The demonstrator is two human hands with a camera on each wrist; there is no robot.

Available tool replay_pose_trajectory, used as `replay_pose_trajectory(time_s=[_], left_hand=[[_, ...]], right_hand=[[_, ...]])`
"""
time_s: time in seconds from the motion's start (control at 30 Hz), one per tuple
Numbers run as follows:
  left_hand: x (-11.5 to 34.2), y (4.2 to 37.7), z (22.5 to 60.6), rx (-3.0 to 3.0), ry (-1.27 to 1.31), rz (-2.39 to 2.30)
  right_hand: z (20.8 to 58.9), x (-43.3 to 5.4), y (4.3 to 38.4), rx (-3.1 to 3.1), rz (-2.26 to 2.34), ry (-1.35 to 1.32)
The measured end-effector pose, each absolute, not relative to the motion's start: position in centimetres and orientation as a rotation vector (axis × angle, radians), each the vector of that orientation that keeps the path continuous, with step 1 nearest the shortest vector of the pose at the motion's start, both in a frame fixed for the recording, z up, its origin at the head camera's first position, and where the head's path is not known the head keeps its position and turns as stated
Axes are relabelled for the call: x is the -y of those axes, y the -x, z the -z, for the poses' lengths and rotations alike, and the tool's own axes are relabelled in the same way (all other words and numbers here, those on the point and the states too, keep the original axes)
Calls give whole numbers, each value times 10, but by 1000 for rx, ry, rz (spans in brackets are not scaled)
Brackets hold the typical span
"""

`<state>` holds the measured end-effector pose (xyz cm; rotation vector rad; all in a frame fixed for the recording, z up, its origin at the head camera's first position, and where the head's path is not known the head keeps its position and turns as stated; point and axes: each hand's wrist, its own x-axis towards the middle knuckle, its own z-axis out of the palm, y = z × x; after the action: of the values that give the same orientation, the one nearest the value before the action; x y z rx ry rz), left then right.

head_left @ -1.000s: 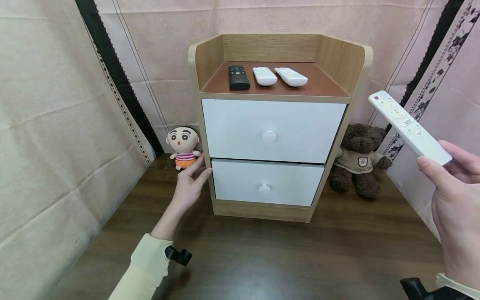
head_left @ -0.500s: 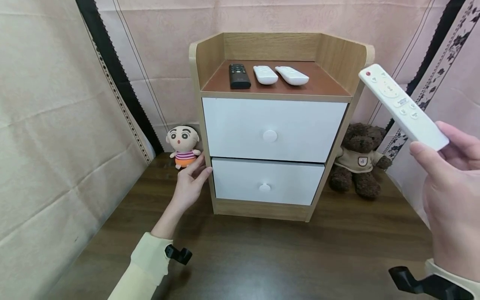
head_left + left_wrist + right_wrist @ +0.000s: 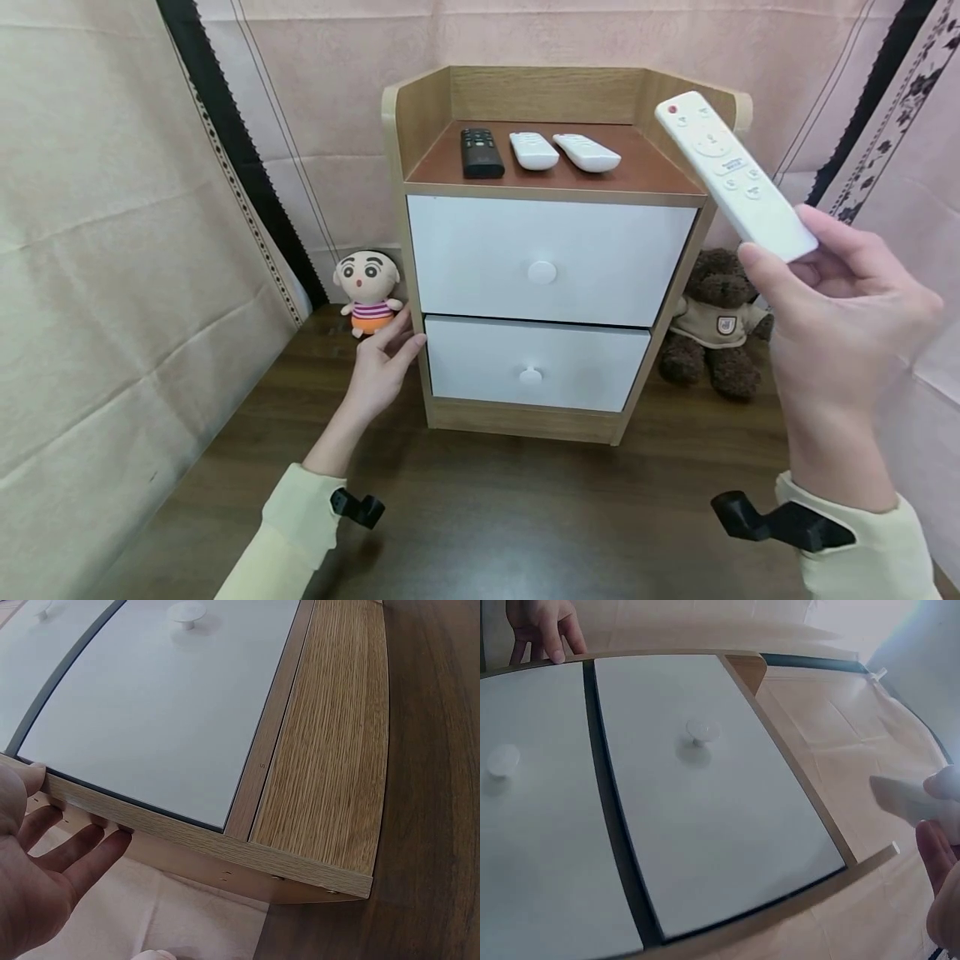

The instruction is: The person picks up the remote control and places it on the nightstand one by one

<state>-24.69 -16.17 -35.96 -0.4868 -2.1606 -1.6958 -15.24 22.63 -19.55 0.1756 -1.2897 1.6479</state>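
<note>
A white remote control [image 3: 731, 175] with a red button is pinched near its lower end by my right hand [image 3: 847, 308]. It tilts up and left, in front of the right side of a small wooden cabinet [image 3: 525, 421]. In the right wrist view only part of the remote control [image 3: 904, 799] shows at the right edge. My left hand [image 3: 382, 367] touches the cabinet's left side low down. In the left wrist view, its thumb [image 3: 31, 778] lies on the front edge and its fairly straight fingers rest against the side panel.
On the cabinet's brown top lie a black remote control [image 3: 482, 154] and two white remote controls [image 3: 534, 152]. Its white upper drawer [image 3: 480, 250] and lower drawer [image 3: 480, 358] are closed. A doll [image 3: 367, 287] stands left; a brown teddy bear [image 3: 720, 321] sits right, partly hidden.
My right hand has moved left and up with the white remote control, from the right edge of the head view to before the cabinet's upper right. My left hand stays in place.
</note>
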Motion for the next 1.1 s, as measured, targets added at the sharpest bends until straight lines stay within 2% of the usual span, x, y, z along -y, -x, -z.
replay_pose_trajectory(time_s=[0.27, 0.7, 1.1], left_hand=[[161, 245, 361, 2175, 466, 1684], [162, 245, 358, 2172, 472, 1679], [161, 245, 358, 2178, 481, 1680]], right_hand=[[181, -198, 168, 1512, -1316, -25], [160, -178, 197, 1531, -1212, -30], [143, -175, 209, 1846, -846, 5]])
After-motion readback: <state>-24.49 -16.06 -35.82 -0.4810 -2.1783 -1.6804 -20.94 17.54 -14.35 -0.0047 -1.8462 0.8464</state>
